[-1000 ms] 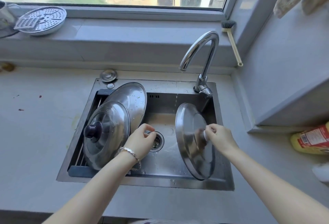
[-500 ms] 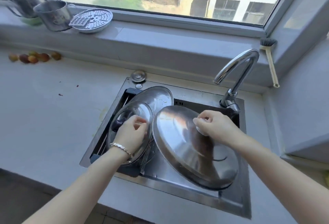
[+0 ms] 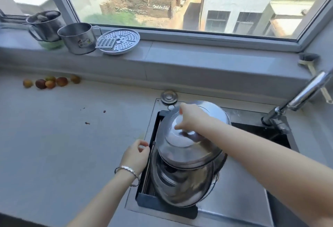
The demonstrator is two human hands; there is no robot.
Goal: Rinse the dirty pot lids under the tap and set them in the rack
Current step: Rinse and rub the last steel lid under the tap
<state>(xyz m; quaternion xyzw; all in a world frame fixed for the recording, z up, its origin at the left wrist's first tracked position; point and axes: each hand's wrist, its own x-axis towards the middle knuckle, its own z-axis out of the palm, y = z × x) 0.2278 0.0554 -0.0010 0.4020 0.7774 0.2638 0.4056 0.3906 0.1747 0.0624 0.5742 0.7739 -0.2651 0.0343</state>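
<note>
A large steel pot lid (image 3: 191, 154) lies tilted over the dark drying rack (image 3: 163, 207) at the left side of the sink (image 3: 237, 201). My right hand (image 3: 191, 118) is closed on its top, hiding the knob. Beneath it leans a second lid (image 3: 180, 189), and a third lid's rim (image 3: 214, 107) shows behind my hand. My left hand (image 3: 137, 156), with a bracelet on its wrist, hovers at the rack's left edge with fingers loosely curled and nothing in it. The tap (image 3: 306, 93) stands at the right, and I see no water running.
On the window sill stand two steel mugs (image 3: 76, 37), a perforated steamer plate (image 3: 122, 41) and a small grater. Several small fruits (image 3: 48, 82) lie on the counter at left. A sink plug (image 3: 169, 96) sits behind the rack. A brush (image 3: 309, 61) leans in the right corner.
My right hand has carried the lid left from the basin onto the lids in the rack. My left hand has let go of the racked lid and moved to the rack's edge.
</note>
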